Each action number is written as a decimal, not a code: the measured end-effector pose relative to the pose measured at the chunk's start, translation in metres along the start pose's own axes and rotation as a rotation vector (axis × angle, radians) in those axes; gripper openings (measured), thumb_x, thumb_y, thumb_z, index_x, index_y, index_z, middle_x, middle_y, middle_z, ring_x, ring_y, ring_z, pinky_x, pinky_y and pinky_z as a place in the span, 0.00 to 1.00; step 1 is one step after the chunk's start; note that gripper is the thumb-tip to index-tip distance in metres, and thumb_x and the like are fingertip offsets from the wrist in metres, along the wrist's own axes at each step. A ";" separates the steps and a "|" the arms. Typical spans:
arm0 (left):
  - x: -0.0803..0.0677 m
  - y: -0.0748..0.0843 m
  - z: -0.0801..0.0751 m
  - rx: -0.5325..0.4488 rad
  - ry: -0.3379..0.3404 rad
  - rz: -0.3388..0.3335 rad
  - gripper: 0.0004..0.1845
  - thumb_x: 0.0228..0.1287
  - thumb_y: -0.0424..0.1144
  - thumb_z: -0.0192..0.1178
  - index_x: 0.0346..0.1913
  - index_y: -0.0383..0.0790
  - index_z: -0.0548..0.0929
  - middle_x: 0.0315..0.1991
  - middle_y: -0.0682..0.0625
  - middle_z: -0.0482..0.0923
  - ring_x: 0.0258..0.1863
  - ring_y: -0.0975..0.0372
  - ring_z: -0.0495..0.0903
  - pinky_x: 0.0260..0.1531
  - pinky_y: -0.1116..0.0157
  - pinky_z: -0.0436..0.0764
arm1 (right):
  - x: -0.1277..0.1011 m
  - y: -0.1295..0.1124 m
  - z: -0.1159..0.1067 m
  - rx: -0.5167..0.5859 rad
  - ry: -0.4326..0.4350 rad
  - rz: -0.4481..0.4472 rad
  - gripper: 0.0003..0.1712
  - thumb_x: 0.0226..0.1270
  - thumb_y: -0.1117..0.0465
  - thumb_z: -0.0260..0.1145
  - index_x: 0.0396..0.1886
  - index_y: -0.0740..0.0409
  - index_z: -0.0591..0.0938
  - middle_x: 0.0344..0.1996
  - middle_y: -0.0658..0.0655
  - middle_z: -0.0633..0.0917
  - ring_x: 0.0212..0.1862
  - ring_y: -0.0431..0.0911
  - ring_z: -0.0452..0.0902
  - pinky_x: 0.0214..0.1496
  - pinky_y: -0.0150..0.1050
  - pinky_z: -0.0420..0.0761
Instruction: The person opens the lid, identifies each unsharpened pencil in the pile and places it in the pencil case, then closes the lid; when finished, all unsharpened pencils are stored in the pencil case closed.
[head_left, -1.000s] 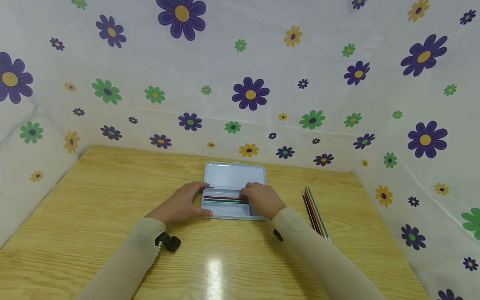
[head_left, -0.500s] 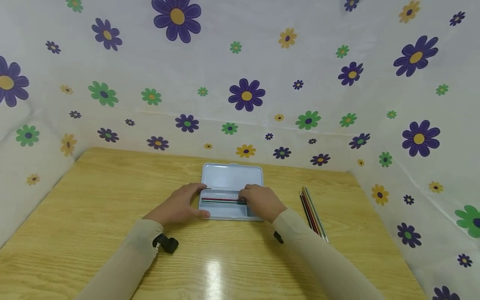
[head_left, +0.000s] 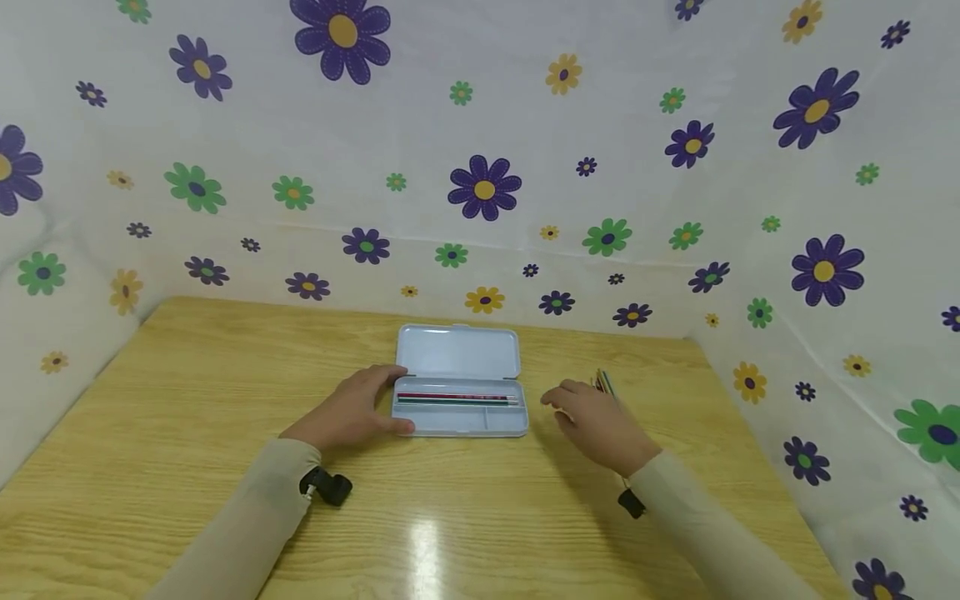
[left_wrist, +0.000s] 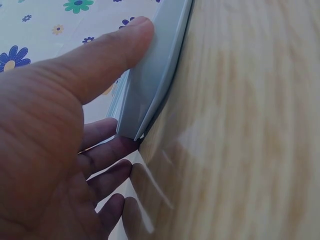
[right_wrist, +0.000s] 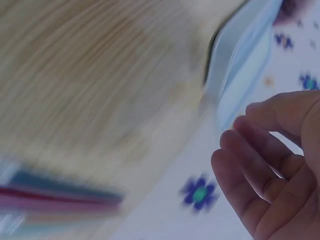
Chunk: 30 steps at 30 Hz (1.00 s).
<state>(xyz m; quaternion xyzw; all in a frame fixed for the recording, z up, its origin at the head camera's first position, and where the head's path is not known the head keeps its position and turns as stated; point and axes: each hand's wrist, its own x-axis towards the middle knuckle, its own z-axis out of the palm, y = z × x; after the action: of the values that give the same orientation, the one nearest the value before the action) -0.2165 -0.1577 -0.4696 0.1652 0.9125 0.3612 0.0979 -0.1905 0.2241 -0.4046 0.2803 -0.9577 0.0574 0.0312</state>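
Observation:
A pale blue pencil case (head_left: 457, 352) lies opened flat on the table, its lid folded back toward the wall. Red and green pencils (head_left: 450, 399) lie lengthwise in the long rear compartment. My left hand (head_left: 348, 412) holds the case's left end, thumb at the front wall and fingers round the end and back. In the left wrist view the thumb (left_wrist: 137, 42) rests against the case's side. To the right of the case, my right hand (head_left: 600, 421) is in the air with loosely bent fingers and nothing in them. It partly covers a bunch of coloured pencils (head_left: 604, 382).
The wooden table (head_left: 262, 367) meets a white cloth with printed flowers (head_left: 484, 190) at the back and both sides. The case's lid lies near the back edge. In the right wrist view the loose pencils (right_wrist: 60, 200) are blurred.
My right hand has left the case's pencil compartment and moved right, over toward the loose pencils. My left hand keeps its place on the case. The head view has shifted slightly.

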 end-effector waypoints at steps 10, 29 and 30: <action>-0.001 -0.003 -0.002 0.007 -0.002 -0.003 0.53 0.55 0.64 0.75 0.78 0.44 0.64 0.78 0.41 0.61 0.78 0.42 0.57 0.76 0.40 0.57 | -0.052 0.092 0.003 0.192 0.005 0.302 0.18 0.75 0.66 0.61 0.61 0.64 0.78 0.39 0.53 0.85 0.40 0.46 0.82 0.38 0.45 0.84; 0.000 0.000 -0.002 -0.010 -0.011 0.006 0.53 0.55 0.62 0.76 0.78 0.42 0.65 0.78 0.41 0.62 0.78 0.43 0.58 0.77 0.41 0.57 | -0.067 0.101 0.014 0.276 -0.088 0.330 0.18 0.75 0.63 0.62 0.61 0.62 0.79 0.39 0.52 0.86 0.41 0.46 0.82 0.40 0.47 0.85; 0.000 0.001 -0.002 -0.009 -0.012 0.005 0.53 0.55 0.62 0.76 0.78 0.42 0.65 0.78 0.41 0.62 0.78 0.43 0.58 0.77 0.41 0.57 | -0.067 0.101 0.014 0.279 -0.090 0.330 0.18 0.75 0.63 0.62 0.61 0.63 0.79 0.39 0.52 0.86 0.41 0.46 0.83 0.40 0.47 0.85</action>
<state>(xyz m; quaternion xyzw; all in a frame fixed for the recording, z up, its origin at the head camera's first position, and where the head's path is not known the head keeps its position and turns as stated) -0.2167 -0.1589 -0.4676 0.1693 0.9099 0.3645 0.1030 -0.1886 0.3425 -0.4340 0.1239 -0.9738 0.1810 -0.0605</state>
